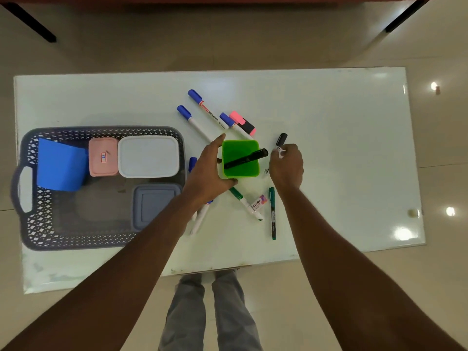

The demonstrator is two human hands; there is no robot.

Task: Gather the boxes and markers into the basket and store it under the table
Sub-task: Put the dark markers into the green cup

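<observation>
Left hand gripped the green cup; right hand, just beside it, pinched a black marker pointing toward the table's far edge.

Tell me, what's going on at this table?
A person is tidying a white table. Their left grip holds a green cup with a black marker inside; their right grip pinches a second black marker beside it. The basket on the left already has a blue box, pink box, white box and grey box. A pink highlighter, green pen and other markers lie loose.
</observation>
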